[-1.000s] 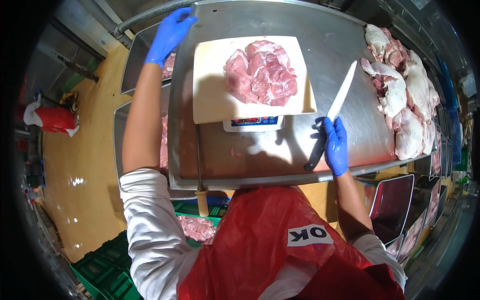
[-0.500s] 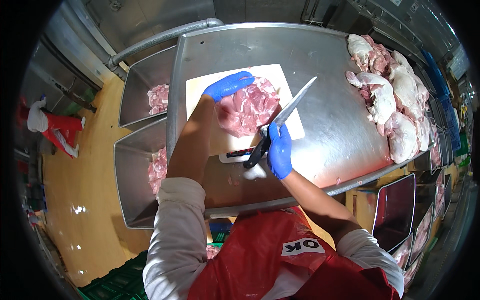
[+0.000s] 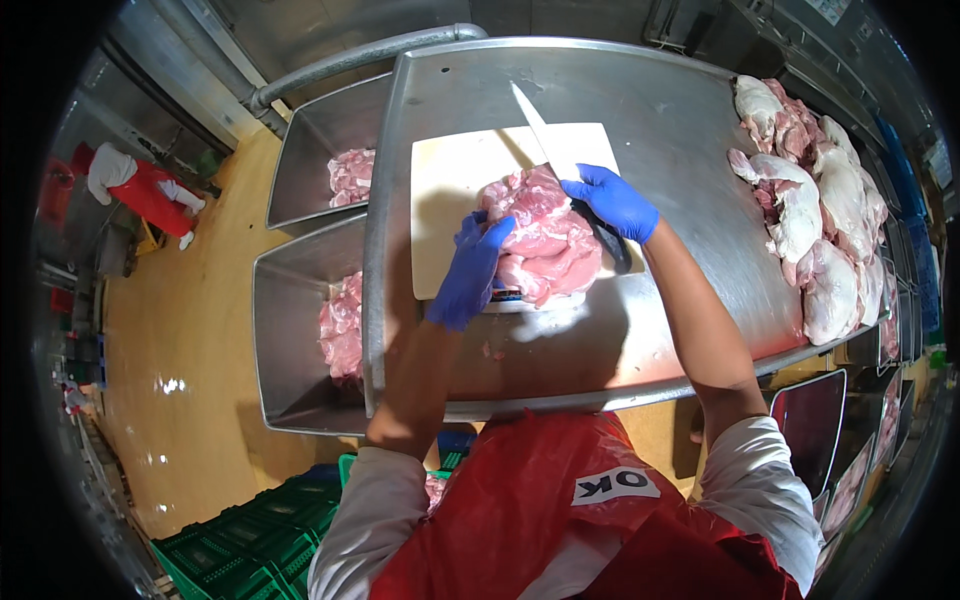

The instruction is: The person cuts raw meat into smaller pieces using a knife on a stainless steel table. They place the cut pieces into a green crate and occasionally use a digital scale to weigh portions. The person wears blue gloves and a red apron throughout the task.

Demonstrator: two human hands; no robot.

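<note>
A slab of raw pink meat (image 3: 545, 250) is raised over the near part of a white cutting board (image 3: 440, 190). My left hand (image 3: 475, 265), in a blue glove, grips its left side, thumb on top and fingers partly hidden. My right hand (image 3: 612, 203), also gloved in blue, is closed round a knife (image 3: 537, 122) at the meat's right edge. The blade points away over the board's far edge, and the black handle sticks out below the hand. Part of a small device with a dark display (image 3: 507, 295) shows under the meat.
Pale-skinned raw meat pieces (image 3: 795, 205) are heaped on the right of the steel table (image 3: 690, 300). Two steel bins (image 3: 290, 350) with cut meat stand along its left side. Green crates (image 3: 250, 540) are at lower left. A person in a red apron (image 3: 150, 195) is far left.
My left hand has moved from the meat's far edge to its near left side. The meat has been lifted and folded. My right hand has moved up beside it, turning the knife's tip leftward.
</note>
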